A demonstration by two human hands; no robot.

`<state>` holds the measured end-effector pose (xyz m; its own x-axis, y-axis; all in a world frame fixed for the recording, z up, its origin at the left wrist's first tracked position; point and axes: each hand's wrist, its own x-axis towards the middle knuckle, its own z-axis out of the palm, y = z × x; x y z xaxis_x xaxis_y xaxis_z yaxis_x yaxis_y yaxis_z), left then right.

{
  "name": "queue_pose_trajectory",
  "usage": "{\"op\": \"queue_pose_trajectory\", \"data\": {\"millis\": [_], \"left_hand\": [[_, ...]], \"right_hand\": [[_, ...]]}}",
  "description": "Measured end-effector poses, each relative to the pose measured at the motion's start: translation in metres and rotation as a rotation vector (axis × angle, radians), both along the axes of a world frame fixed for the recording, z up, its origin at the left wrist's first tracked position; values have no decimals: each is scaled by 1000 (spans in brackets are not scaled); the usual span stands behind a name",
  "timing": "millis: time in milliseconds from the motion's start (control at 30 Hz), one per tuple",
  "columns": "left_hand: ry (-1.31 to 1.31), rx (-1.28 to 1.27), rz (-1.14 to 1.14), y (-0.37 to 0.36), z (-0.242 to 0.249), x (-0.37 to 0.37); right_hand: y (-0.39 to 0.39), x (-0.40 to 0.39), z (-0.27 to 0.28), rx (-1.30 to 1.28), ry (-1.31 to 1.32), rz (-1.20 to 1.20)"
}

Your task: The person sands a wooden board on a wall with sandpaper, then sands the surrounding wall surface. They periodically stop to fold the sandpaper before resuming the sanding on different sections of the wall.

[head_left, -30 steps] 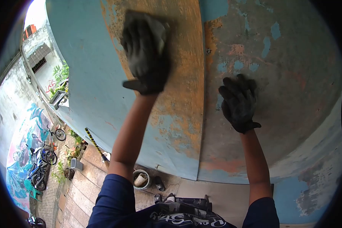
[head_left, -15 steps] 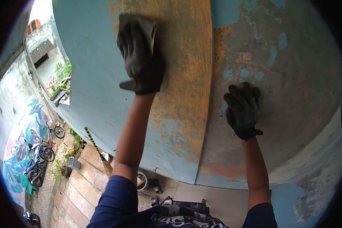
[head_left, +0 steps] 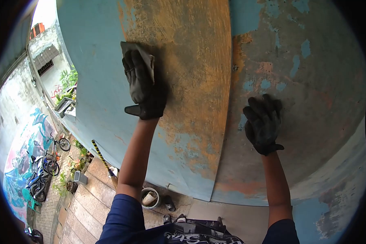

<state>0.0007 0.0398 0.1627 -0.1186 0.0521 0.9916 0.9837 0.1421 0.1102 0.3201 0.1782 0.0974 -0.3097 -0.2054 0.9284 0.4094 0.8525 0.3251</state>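
Observation:
My left hand [head_left: 141, 87], in a black glove, presses a dark folded sheet of sandpaper [head_left: 131, 46] flat against a painted panel [head_left: 197, 77]. The sheet's upper edge and right corner stick out past the fingers; the rest is hidden under the glove. Blue paint on this panel is worn through to an orange-brown layer. On the grey, patchy surface [head_left: 309, 118] right of the seam rests my right hand [head_left: 263, 125], also black-gloved. Its fingers are spread a little, and nothing shows in it.
Below the panel stand a white bucket [head_left: 155, 200] with something pale inside and a pair of dark sandals. A broom with a yellow-black striped handle [head_left: 101, 155] leans at the left. Potted plants, a motorcycle [head_left: 38, 179] and a bicycle [head_left: 63, 144] are farther off.
My left hand has slid down the panel and slightly left with the sandpaper. The right hand keeps its place on the wall while the whole view shifts a little.

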Motion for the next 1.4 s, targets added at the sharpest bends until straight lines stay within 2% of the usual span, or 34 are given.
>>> {"op": "queue_pose_trajectory", "data": {"millis": [67,133,167,233,267,300,333,367,400,467,500,567,600,667,700,733,800,867,900,933,1000,1033,1067,1100,1167,1233,1267,1300,1333,1400], "left_hand": [[175,-35,60,-1,-23,17],[93,-200,17,8,-113,55],[56,-283,-53,18,-188,68],[229,-437,-124,2,-296,90],[135,-589,-197,-11,-297,94],[147,-583,-198,-7,-273,86],[151,-507,-101,4,-246,71],[149,-430,-1,10,-209,58],[62,-400,-40,-5,-130,63],[167,-149,1,-2,-30,35],[221,-33,16,1,4,24],[153,-11,59,9,24,11],[87,10,109,11,26,9],[162,-36,-18,19,-29,58],[72,-181,-83,18,-71,82],[35,-348,2,30,-131,99],[165,-417,-121,22,-216,110],[397,-437,-182,11,-218,96],[251,-537,-73,12,-195,74],[133,-507,31,2,-151,52],[181,-82,-71,-1,-63,4],[132,42,9,-2,-18,-13],[-85,61,-38,-8,12,-5],[-83,61,-39,-4,6,-1],[107,106,33,12,-33,20],[143,-165,48,25,-132,67],[141,-454,-23,22,-199,90],[308,-411,-241,22,-238,112],[304,-414,-235,20,-236,112],[351,-367,-190,25,-201,107]], "right_hand": [[0,2,-1,-6,-9,8],[1,1,2,-16,-2,19],[-1,2,5,-10,0,25],[-4,4,-1,-12,2,33],[-2,4,0,-5,-4,26],[1,4,0,1,-10,16],[0,5,0,0,-6,11],[-1,4,-1,-7,1,21],[-1,3,0,-10,9,33],[4,-1,-1,14,23,20],[6,-1,-2,29,30,4],[4,1,0,12,21,5],[2,1,0,-5,14,12],[0,2,-1,-9,9,10],[1,2,0,-6,13,9],[2,2,2,-5,17,9],[0,3,2,-11,13,56],[4,3,-1,13,23,36],[6,3,-2,34,24,16],[5,3,-3,27,19,16],[4,3,-3,-18,21,46],[4,2,-2,-16,25,42],[4,2,-2,-5,30,46],[4,1,-2,5,34,50],[3,2,-2,-2,29,50],[3,3,-2,-14,29,50],[2,4,-1,-23,25,57],[2,4,-1,-28,21,67],[2,3,-3,-31,18,74],[7,2,-2,31,51,67]]}}
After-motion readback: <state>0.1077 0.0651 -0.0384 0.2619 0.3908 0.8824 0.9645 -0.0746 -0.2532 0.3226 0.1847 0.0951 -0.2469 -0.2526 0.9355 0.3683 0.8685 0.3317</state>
